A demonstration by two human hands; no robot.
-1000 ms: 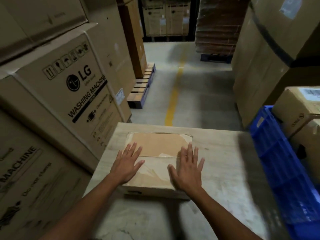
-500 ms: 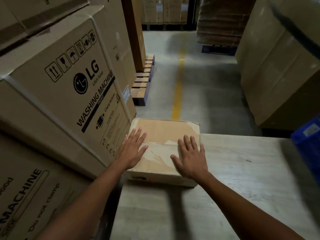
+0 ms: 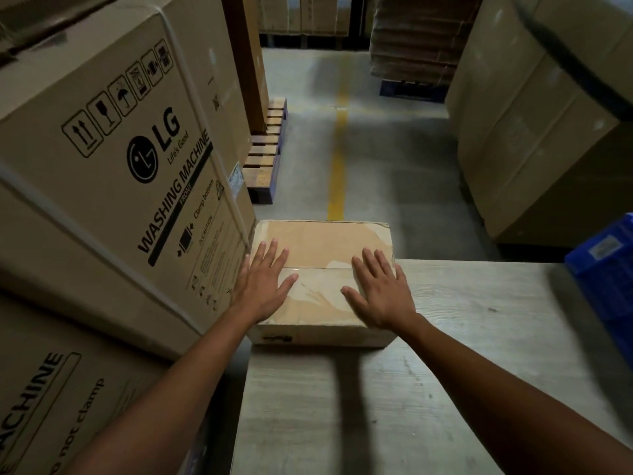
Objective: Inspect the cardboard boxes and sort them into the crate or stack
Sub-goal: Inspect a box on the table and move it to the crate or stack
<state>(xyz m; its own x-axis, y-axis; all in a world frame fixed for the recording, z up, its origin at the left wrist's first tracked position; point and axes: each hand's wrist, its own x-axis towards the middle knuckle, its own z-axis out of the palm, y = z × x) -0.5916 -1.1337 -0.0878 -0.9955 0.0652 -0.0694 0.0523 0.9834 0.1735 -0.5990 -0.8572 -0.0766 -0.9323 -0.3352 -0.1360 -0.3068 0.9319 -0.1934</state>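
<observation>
Cardboard box (image 3: 320,243) farther over table (image 3: 462,354) edge

We are reading "LG", "Life's Good", "WASHING MACHINE", "FRONT", "Clamp bottom" and "CAUTION" on the upper carton (image 3: 144,159), below a row of handling signs: up arrows, a glass, an umbrella. On the lower carton (image 3: 51,406) we are making out "ACHINE" and "o not clamp", cut off at the edge. The crate (image 3: 603,269) label and the box (image 3: 318,245) front print are proving too blurred for us.

We look through one head-worn camera, facing forward and down, close over the bench (image 3: 445,389) and cardboard box (image 3: 322,245), aisle floor (image 3: 394,173) receding toward 12 o'clock.
</observation>
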